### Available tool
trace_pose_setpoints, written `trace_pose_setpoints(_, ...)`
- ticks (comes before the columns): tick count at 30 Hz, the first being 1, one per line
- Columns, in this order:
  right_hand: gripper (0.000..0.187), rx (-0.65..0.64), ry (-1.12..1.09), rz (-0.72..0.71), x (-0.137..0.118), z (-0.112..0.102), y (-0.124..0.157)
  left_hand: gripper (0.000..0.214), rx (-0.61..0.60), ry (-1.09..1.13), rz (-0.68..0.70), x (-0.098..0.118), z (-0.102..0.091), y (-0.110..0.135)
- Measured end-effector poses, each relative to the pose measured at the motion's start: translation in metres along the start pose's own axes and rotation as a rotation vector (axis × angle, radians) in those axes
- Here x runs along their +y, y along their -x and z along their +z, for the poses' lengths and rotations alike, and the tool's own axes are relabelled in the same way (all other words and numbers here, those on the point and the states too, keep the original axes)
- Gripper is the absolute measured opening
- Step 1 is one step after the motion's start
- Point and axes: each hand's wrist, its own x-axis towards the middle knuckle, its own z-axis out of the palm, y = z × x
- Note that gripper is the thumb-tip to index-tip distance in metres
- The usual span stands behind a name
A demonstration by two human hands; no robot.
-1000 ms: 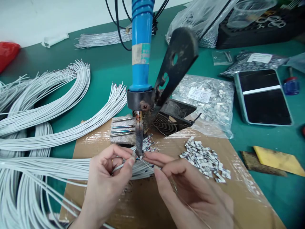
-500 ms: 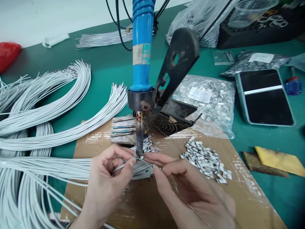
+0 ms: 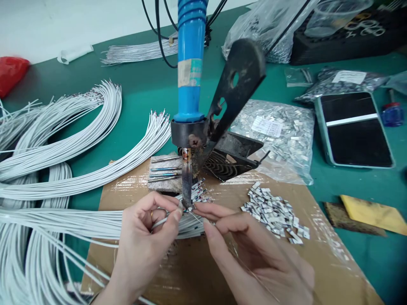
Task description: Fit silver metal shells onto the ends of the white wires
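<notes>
My left hand pinches a white cable close to its end, just below the tip of a blue-handled soldering iron. The iron points straight down from a black bracket. Between thumb and fingers of my right hand runs a thin strand of solder wire, its end at the iron's tip. A small silvery piece sits at the tip, by my right fingertips; the exact contact is too small to make out. Behind my hands lies a bundle of white cables.
A pile of small metal-and-white pieces lies on the cardboard to the right. Behind stand a small black fan and a bag of parts. A phone and a yellow sponge are at far right.
Almost nothing differs. Both hands stay at the iron's tip with the cable and solder wire held as before; the whole view has shifted very slightly.
</notes>
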Motion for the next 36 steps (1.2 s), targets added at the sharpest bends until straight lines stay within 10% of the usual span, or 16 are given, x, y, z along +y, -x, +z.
trace_pose_setpoints(36, 0.017, 0.068, 0.014, -0.04, -0.0014, 0.0043, 0.002, 0.014, -0.005, 0.014, 0.006, 0.0006, -0.001, 0.0016)
